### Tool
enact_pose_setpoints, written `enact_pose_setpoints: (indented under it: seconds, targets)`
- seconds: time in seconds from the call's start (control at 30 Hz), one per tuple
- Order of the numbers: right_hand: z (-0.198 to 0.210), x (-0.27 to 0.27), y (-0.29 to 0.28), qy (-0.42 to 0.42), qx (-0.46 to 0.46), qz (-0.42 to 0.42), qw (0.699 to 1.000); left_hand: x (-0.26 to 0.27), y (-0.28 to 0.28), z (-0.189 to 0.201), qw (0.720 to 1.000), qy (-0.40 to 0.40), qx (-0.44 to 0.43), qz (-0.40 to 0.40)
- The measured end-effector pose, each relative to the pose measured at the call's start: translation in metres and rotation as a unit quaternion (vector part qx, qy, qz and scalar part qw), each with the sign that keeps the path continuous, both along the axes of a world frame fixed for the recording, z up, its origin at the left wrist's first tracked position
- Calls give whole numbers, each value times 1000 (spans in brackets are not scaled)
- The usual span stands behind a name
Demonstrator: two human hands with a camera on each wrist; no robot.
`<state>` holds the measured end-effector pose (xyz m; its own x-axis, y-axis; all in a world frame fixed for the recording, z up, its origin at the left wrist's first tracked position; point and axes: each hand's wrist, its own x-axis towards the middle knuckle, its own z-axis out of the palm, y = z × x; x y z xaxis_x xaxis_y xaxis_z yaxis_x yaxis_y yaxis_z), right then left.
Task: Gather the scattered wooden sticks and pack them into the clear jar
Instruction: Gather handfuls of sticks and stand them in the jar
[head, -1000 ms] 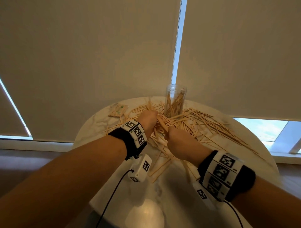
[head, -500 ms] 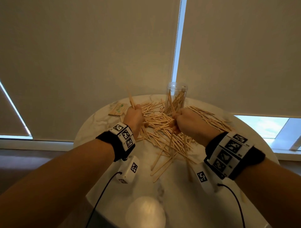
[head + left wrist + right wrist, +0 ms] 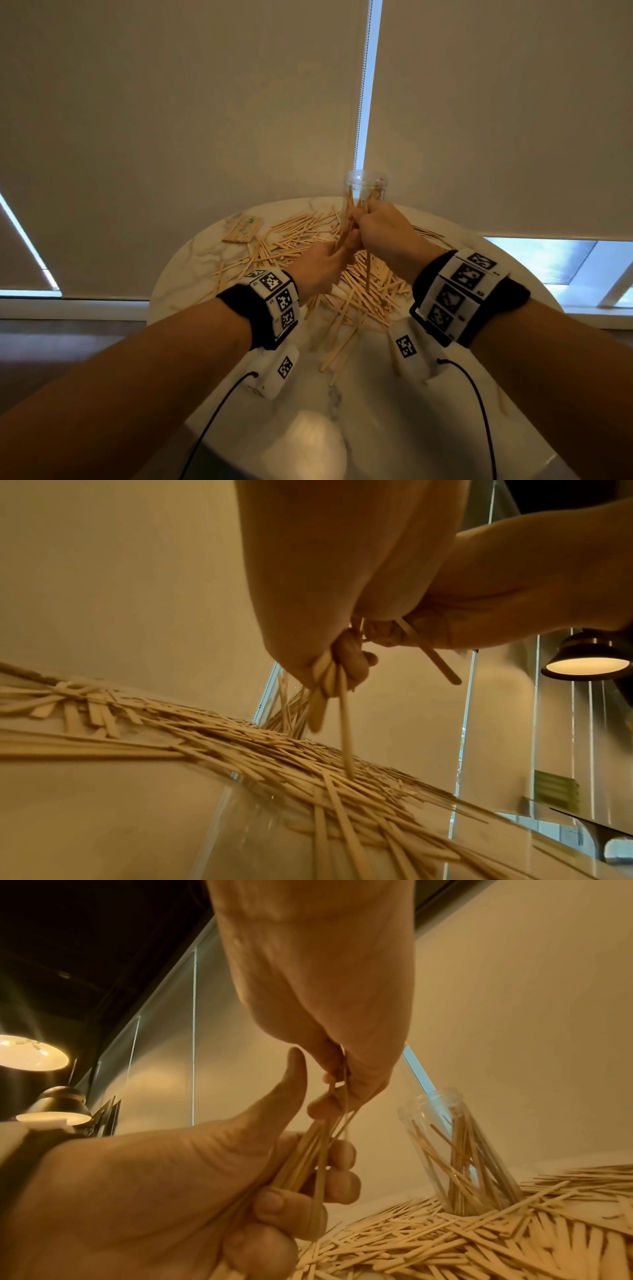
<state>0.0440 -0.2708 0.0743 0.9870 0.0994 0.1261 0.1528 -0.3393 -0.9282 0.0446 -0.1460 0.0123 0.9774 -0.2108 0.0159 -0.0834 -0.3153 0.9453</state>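
Note:
Both hands are raised above the round marble table [image 3: 205,263], meeting just in front of the clear jar [image 3: 365,190]. My left hand [image 3: 334,251] grips the lower part of a bundle of wooden sticks [image 3: 346,219]. My right hand [image 3: 359,219] pinches the bundle's upper part, and one stick [image 3: 367,270] hangs down from it. In the right wrist view the left hand [image 3: 308,1185] is wrapped round the bundle [image 3: 301,1156] while the right fingers [image 3: 320,1110] pinch its top. The jar [image 3: 455,1150] stands upright with several sticks inside. Many loose sticks [image 3: 359,301] cover the table.
A flat packet of sticks [image 3: 244,229] lies at the table's back left. Closed roller blinds [image 3: 205,120] hang right behind the table and the jar. The near part of the table [image 3: 376,428] carries only a few stray sticks. A lit lamp [image 3: 586,660] hangs to one side.
The hands were apart, gathering sticks low on the table. They have come together, risen and moved back toward the jar with a bundle held between them.

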Motion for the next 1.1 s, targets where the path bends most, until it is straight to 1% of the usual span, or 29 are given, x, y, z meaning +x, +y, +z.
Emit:
enact_pose_setpoints:
  seconds: [0.1,0.2,0.3,0.4,0.47,0.5,0.53,0.57,0.6,0.63,0.67,0.7,0.73,0.77,0.8,0.83,0.87,0.93,1.0,1.03,1.07,1.1]
  targets:
    - [0,4,-3,-14,-12,-29,999,5,3,-3,1000,3,0,-22]
    - [-1,1,0,-47,-17,-49,998,-1,-4,1,999,19,-28,-22]
    - [-2,-2,6,-61,25,-70,995,0,-14,-1,1000,-2,-1,-11]
    - [-1,-3,5,-43,47,-67,996,-1,-23,-3,999,10,-36,-4]
    - [1,-5,-2,-35,57,-49,997,-2,-27,-3,997,20,-72,6]
    - [2,-5,-7,-37,68,-42,996,-3,-26,-1,997,13,-72,21]
    - [2,-5,-14,-42,75,-39,996,-2,-23,2,998,1,-51,44]
    - [2,-5,-21,-48,67,-40,996,0,-18,4,998,-7,-17,65]
    - [0,-3,-29,-54,30,-51,997,3,-10,6,996,-9,22,81]
    - [-3,0,-38,-53,-39,-68,996,7,1,8,993,-11,68,92]
    - [-8,4,-46,-33,-133,-76,988,11,14,10,988,-17,117,104]
    - [-13,9,-52,4,-243,-74,967,15,29,12,978,-26,171,115]
    - [-17,14,-56,44,-348,-65,934,23,45,12,965,-38,229,126]
    - [-21,18,-58,80,-434,-53,896,32,62,11,946,-45,290,135]
    - [-24,21,-58,107,-493,-38,862,43,78,11,924,-51,352,143]
    - [-26,24,-55,126,-531,-23,837,52,93,11,901,-49,402,153]
    - [-29,29,-53,141,-554,-15,821,59,106,12,880,-45,444,162]
    - [-32,41,-46,152,-571,-18,806,69,127,15,841,-24,517,156]
    - [-37,53,-38,156,-576,-20,802,75,144,14,809,-4,571,141]
    - [-40,59,-33,156,-583,-11,798,78,148,12,795,17,591,133]
    - [-42,64,-29,160,-592,3,790,82,152,7,788,34,602,123]
    - [-46,71,-23,160,-599,17,785,88,153,2,787,53,605,111]
